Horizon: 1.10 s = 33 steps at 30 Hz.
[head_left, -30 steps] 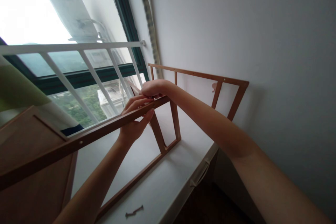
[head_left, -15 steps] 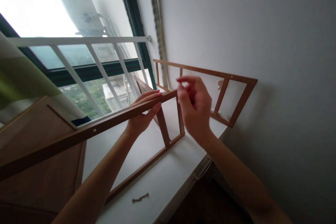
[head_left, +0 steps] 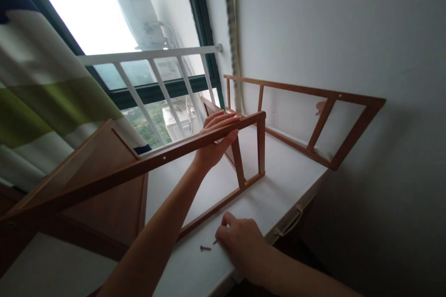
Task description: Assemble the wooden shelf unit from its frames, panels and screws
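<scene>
My left hand grips the upper rail of a brown wooden frame, thumb below and fingers over the top. The frame stands on edge on a white tabletop, with crossbars near its far end. My right hand is low over the table near its front edge, thumb and fingers pinched together. The tip of a small screw shows at those fingertips; the rest is hidden. Just left of it another screw lies on the white surface.
A second wooden frame leans against the wall at the right. Brown wooden panels stand at the left by a striped curtain. White window bars run behind. A drawer handle juts from the table's front.
My right hand has dropped from beside the frame's end to the screws on the tabletop. My left hand keeps its hold on the frame. The view has shifted left.
</scene>
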Each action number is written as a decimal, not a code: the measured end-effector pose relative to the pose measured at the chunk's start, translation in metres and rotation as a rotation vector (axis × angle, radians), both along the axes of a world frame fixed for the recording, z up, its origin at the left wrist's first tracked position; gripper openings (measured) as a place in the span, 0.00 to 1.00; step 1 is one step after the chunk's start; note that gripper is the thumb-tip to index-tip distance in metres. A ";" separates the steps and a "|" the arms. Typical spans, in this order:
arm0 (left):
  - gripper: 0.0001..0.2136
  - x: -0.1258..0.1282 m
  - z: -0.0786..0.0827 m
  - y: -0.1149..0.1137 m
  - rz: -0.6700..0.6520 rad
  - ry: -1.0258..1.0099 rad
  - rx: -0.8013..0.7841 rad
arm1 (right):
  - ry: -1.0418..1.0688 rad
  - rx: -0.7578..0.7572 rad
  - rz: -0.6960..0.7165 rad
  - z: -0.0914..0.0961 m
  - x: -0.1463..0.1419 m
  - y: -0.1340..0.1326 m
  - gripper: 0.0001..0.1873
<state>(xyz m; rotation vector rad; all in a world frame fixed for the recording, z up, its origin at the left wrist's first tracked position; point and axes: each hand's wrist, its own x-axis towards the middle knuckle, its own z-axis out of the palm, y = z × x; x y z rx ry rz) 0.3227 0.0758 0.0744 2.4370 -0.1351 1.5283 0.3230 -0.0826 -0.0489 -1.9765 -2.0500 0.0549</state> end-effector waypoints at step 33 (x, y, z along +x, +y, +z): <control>0.11 0.006 -0.008 -0.006 -0.109 -0.033 -0.283 | 0.546 1.172 -0.065 0.093 0.087 0.051 0.07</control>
